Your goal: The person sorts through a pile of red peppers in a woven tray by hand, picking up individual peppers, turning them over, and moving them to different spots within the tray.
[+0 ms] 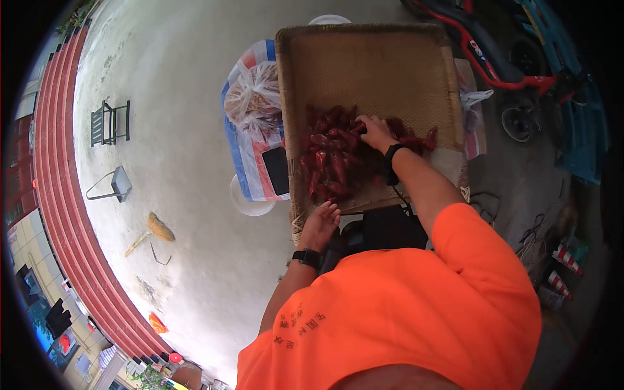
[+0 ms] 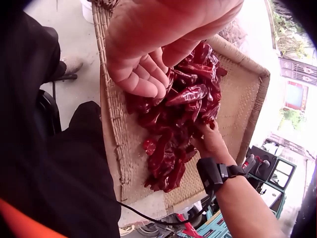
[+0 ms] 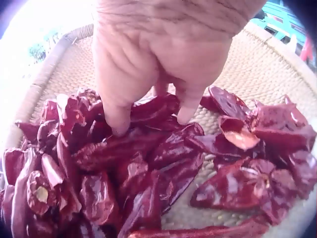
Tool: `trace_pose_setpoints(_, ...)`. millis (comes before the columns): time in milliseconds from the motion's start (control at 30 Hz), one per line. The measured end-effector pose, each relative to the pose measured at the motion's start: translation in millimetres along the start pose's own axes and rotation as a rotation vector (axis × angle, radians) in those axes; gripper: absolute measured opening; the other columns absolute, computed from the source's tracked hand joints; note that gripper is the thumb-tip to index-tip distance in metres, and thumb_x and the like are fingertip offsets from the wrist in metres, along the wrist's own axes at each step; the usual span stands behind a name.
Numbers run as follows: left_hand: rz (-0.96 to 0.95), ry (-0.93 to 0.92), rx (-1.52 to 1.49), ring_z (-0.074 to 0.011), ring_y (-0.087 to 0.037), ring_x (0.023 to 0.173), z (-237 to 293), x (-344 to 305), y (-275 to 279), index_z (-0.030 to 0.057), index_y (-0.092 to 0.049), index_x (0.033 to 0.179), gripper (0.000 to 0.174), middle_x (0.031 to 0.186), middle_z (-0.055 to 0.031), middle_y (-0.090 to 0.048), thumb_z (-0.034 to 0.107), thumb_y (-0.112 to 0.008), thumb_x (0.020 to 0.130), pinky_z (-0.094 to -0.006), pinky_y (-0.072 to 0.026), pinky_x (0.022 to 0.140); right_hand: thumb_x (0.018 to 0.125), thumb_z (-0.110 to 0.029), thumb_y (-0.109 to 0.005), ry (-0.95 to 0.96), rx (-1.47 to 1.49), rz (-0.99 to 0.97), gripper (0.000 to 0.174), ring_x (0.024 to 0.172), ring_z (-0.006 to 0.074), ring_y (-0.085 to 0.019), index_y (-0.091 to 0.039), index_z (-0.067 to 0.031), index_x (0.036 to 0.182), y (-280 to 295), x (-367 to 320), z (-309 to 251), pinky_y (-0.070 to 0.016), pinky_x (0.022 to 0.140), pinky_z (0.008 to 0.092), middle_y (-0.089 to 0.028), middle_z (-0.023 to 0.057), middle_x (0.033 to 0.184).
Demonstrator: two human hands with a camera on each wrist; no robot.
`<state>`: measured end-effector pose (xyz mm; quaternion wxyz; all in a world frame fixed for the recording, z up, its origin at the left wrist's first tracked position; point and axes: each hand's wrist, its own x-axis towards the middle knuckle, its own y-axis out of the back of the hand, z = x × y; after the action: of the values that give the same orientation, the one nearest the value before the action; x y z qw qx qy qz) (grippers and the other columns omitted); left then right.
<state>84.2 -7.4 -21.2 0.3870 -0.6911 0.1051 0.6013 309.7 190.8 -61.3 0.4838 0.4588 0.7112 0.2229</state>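
Note:
Dark red dried peppers (image 1: 338, 166) lie heaped in a shallow woven tray (image 1: 370, 58). My right hand (image 1: 378, 134) reaches into the far right of the heap; in the right wrist view this hand (image 3: 158, 54) has thumb and fingers around a pepper (image 3: 153, 110). Some of its fingertips are hidden behind the palm. At the near edge of the heap is my left hand (image 1: 320, 226). The left wrist view shows that hand (image 2: 158, 44) with fingers loosely bent, tips against the peppers (image 2: 188, 95), no pepper visibly gripped.
Left of the tray, a striped sheet (image 1: 257, 175) bears plastic bags (image 1: 253, 97) and a dark phone-like slab (image 1: 275, 170). A red and black vehicle (image 1: 494, 71) stands at the right. A small chair (image 1: 112, 123), dustpan (image 1: 120, 184) and broom (image 1: 158, 227) are on the floor.

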Motion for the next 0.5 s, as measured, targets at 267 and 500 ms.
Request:
trace_pose_setpoints(267, -0.041, 0.004, 0.056, -0.0220, -0.053, 0.089, 10.8, -2.8, 2.9, 0.0028, -0.043, 0.115, 0.032, 0.099, -0.0097, -0.054, 0.011, -0.048, 0.084, -0.0320, -0.0450, 0.077, 0.069, -0.020, -0.063, 0.108, 0.303, 0.238, 0.026, 0.091, 0.0320, -0.051, -0.056, -0.0128, 0.093, -40.9, -46.1, -13.2, -0.0406, 0.077, 0.0395, -0.054, 0.0133, 0.092)
trace_pose_setpoints(500, -0.064, -0.017, 0.128, -0.0226, -0.052, 0.091, 24.5, -13.9, 5.6, 0.0028, -0.038, 0.119, 0.034, 0.109, -0.0125, -0.050, 0.011, -0.042, 0.086, -0.0318, -0.0461, 0.076, 0.070, -0.011, -0.060, 0.073, 0.164, 0.305, 0.024, 0.092, 0.0326, -0.050, -0.052, -0.0122, 0.093, -68.3, -92.7, -36.4, -0.0415, 0.078, 0.0407, -0.053, 0.0120, 0.097)
